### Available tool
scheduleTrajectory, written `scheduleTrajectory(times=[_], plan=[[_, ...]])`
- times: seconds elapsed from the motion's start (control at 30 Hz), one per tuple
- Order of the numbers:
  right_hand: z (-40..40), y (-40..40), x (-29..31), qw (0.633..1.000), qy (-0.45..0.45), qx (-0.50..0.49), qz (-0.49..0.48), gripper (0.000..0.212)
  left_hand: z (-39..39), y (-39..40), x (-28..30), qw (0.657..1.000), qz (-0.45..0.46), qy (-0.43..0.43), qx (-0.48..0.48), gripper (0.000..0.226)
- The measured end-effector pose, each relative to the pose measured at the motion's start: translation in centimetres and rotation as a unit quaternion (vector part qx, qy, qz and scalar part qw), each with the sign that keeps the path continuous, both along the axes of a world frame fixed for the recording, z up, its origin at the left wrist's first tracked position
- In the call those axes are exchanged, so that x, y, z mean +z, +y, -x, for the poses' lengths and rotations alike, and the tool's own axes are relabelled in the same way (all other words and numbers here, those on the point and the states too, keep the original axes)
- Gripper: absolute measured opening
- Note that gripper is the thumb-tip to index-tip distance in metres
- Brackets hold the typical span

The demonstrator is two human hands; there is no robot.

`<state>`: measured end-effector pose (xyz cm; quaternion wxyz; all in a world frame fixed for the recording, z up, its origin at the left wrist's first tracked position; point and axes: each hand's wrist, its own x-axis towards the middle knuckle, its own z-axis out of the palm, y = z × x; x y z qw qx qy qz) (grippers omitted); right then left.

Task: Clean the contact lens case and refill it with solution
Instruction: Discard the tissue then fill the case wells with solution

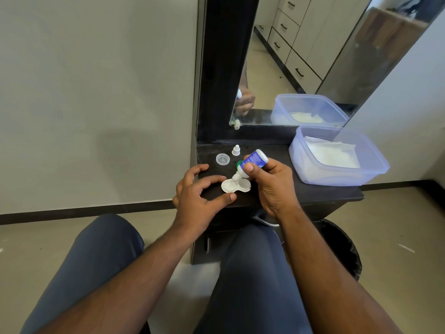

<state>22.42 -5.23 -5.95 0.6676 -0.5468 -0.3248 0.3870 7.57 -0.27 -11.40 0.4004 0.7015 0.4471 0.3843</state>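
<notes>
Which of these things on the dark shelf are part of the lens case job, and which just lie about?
In use:
lens case
solution bottle, tipped over it in the right hand
left hand, beside the case
bottle cap
clear lid

Lying about:
plastic tub of tissue
mirror

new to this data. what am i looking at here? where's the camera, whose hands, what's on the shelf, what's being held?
There is no robot here: one wide-angle camera sits on a person's head and looks down at their own bare hands and knees. They sit at a dark shelf under a mirror.

The right hand grips a small blue solution bottle, tipped nozzle down over the left well of a white contact lens case. The left hand rests on the shelf beside the case, its thumb tip at the case's rim; it holds nothing.

Behind the case lie a round clear lid and a small white bottle cap. To the right stands a clear plastic tub with white tissue inside.
</notes>
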Motion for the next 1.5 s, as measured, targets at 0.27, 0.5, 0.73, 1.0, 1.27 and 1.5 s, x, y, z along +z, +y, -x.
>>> scheduleTrajectory(times=[0.27,0.5,0.73,1.0,1.27,1.5], plan=[[-0.18,0.02,-0.12,1.000,-0.012,0.003,-0.002,0.009,-0.08,-0.06,0.09,1.000,-0.005,0.005,0.006,0.043],[-0.55,0.16,-0.60,1.000,-0.018,0.002,0.001,0.014,-0.04,0.00,0.04,1.000,-0.002,0.002,0.003,0.042],[-0.59,0.46,-0.47,0.997,0.060,-0.045,-0.031,0.018,-0.03,-0.01,-0.04,1.000,-0.006,0.000,0.001,0.044],[-0.81,0.63,-0.23,0.979,0.169,-0.087,-0.069,0.026,-0.08,-0.06,-0.08,1.000,-0.015,-0.010,0.002,0.034],[-0.59,0.35,-0.77,1.000,0.013,-0.007,-0.003,0.015,-0.24,-0.11,-0.24,1.000,-0.012,-0.023,0.001,0.034],[-0.52,0.12,-0.57,0.999,-0.037,-0.003,0.015,0.015,-0.26,-0.15,-0.40,0.999,-0.012,-0.029,0.001,0.042]])
